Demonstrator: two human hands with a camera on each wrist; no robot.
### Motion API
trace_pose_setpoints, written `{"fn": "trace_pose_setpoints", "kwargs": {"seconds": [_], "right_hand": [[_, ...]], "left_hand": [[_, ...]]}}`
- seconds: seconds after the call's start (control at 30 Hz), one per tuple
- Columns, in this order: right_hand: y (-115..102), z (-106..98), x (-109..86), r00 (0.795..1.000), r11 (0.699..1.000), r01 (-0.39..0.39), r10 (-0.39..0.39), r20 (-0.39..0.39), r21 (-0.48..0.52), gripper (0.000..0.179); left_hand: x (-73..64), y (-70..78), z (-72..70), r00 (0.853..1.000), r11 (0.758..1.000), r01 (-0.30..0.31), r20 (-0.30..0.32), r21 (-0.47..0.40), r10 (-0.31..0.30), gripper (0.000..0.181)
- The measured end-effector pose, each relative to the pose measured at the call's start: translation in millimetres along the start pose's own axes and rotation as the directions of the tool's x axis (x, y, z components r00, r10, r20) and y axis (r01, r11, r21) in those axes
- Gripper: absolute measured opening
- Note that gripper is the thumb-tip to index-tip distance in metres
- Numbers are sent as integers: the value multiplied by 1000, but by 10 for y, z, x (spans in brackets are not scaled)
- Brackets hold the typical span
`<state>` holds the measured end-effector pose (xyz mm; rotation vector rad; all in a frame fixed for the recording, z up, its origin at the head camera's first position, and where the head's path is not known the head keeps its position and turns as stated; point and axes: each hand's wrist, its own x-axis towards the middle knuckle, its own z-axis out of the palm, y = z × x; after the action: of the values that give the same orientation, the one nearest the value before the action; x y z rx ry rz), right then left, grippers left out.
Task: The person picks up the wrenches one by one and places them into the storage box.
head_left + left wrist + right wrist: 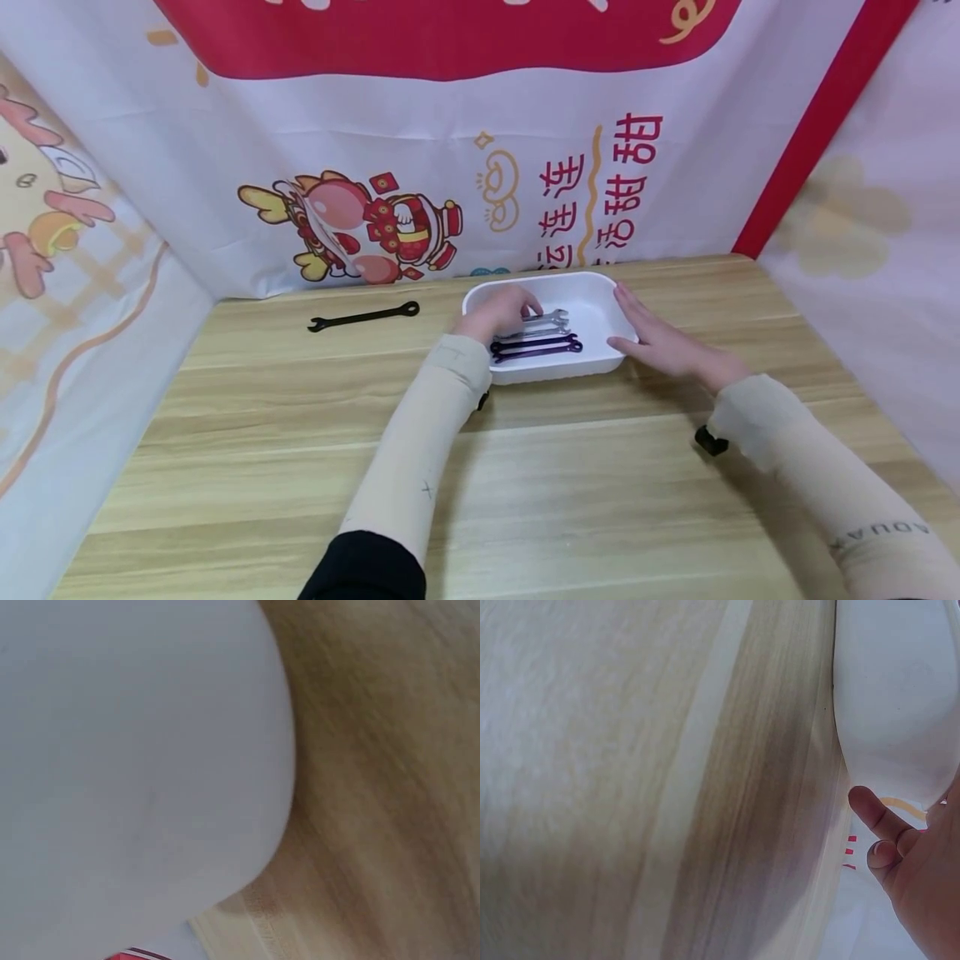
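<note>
A white plastic basin (570, 367) stands near the back of the table, with several wrenches in it. My left hand (498, 312) reaches over its left end, fingers curled at a silver wrench (551, 317); part of that wrench is hidden under the hand. Nearer the front wall lie dark purple wrenches (536, 352). On the right end, my right hand (663, 342) holds the basin, thumb over the rim. The right wrist view shows that hand's fingers (874, 810) against the basin's outer wall (900, 697). Only the outer wall (150, 750) fills much of the left wrist view, without the hand.
A black wrench (363, 317) lies on the wooden table (300, 450), left of the basin. Printed cloth (420, 125) hangs behind the table's back edge, and more cloth stands along the left and right sides.
</note>
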<state>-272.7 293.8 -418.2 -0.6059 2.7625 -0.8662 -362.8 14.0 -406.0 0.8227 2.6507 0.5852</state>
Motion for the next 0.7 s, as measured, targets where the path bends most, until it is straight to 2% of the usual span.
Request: {"fn": "trace_pose_setpoints", "kwargs": {"seconds": [0.33, 0.7], "right_hand": [[-4, 3, -10, 1000, 1000, -10, 10, 5, 7, 87], [4, 7, -9, 1000, 1000, -2, 2, -5, 5, 87]], "left_hand": [[-6, -12, 39, 1000, 1000, 27, 1, -2, -27, 49], [-3, 1, 42, 1000, 1000, 26, -10, 14, -26, 51]]}}
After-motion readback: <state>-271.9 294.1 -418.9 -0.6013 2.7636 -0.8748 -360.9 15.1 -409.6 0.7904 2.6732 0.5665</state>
